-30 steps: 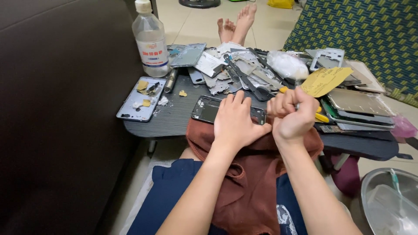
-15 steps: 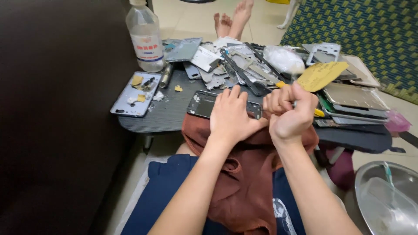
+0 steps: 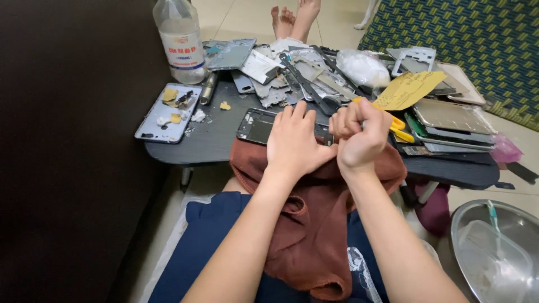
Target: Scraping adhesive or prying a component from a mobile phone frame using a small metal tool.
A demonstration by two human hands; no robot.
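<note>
My left hand (image 3: 295,140) lies flat, fingers spread, pressing on a dark opened phone body (image 3: 254,125) at the near edge of a low dark table (image 3: 208,143). My right hand (image 3: 356,134) is clenched in a fist right beside it, at the phone's right end. The fist grips a small tool whose yellow tip (image 3: 357,100) just shows above the knuckles; the rest is hidden. A rust-brown cloth (image 3: 314,230) lies under both wrists and hangs down over my lap.
A clear plastic bottle (image 3: 181,42) stands at the table's far left, above a phone back cover (image 3: 165,112) holding scraps. Loose phone parts (image 3: 292,73), a yellow paper (image 3: 410,90) and stacked panels (image 3: 452,120) crowd the table. Steel bowl (image 3: 477,224) at right, dark sofa (image 3: 67,140) left, someone's bare feet (image 3: 292,17) beyond.
Both hands stay on the phone in the same grip. The view has shifted slightly, so the table and hands sit a little higher and further right.
</note>
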